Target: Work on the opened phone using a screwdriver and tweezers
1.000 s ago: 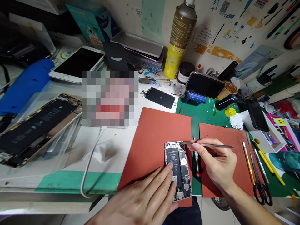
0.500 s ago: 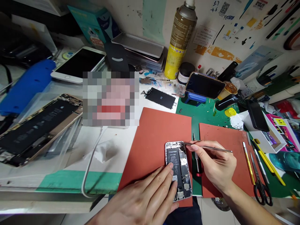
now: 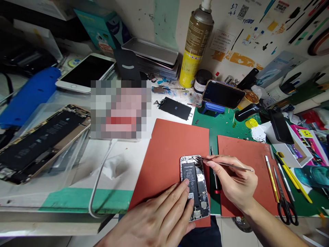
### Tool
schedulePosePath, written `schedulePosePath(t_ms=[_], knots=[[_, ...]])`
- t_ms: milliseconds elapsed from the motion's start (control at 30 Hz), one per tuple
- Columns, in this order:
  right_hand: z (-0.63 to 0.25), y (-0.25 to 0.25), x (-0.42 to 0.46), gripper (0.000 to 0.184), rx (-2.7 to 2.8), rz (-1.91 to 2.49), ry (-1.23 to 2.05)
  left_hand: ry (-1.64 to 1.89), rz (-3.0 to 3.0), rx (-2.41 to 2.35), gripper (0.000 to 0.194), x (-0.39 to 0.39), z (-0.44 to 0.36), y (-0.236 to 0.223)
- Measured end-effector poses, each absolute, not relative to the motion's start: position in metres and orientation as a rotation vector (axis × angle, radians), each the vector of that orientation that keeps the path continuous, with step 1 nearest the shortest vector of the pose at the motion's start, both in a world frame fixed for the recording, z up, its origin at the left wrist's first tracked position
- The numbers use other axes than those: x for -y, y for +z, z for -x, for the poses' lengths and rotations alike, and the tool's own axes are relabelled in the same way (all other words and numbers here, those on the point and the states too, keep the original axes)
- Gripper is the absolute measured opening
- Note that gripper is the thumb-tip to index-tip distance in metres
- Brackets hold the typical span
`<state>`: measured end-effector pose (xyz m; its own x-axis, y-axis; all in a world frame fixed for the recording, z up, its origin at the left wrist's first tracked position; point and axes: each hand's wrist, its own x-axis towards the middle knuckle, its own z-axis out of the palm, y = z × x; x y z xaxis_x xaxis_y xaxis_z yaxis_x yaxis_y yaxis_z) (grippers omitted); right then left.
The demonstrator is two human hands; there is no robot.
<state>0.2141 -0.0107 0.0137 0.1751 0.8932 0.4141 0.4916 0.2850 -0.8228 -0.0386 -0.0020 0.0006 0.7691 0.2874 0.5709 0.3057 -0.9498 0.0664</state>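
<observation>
Right fingers [image 3: 214,164] pinched shut on tweezers [image 3: 226,164], thumb and forefinger near the working end, handle trailing out over the right hand [image 3: 236,183]. Tips down inside the top corner of the open phone [image 3: 194,187], near the camera end. Left fingers [image 3: 183,188] spread and laid flat, pressing on the battery and lower left edge of the phone, holding nothing, just pinning it down; left hand [image 3: 159,219] low at the frame's near edge.

Phone lying face-up and opened on the left red mat [image 3: 169,151], near its lower right corner, close to the table edge. Probably light and stiff in the shell, yet delicate inside: thin flex cables, tiny connectors, a soft battery best not punctured or bent. Safest held by the metal frame edges, not the boards. Likely to slide but for the grippy mat.

Screwdriver [image 3: 215,171] just beside the phone, in the gap before a second red mat [image 3: 246,147]. Scissors [image 3: 285,199] and yellow tools further right. Spray can [image 3: 195,41] at the back, another opened phone [image 3: 41,144] far left.
</observation>
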Motion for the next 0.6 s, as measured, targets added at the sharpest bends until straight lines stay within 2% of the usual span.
schedulePosePath(t_ms=[200, 600], knots=[[-0.2153, 0.0097, 0.0099, 0.033, 1.502, 1.319, 0.493, -0.925, 2.929, 0.464, 0.029, 0.0016, 0.0396, 0.0019], [-0.2168, 0.0102, 0.0077, 0.033, 1.508, 1.291, 0.490, -0.927, 2.923, 0.478, 0.027, 0.0004, 0.0380, 0.0005]])
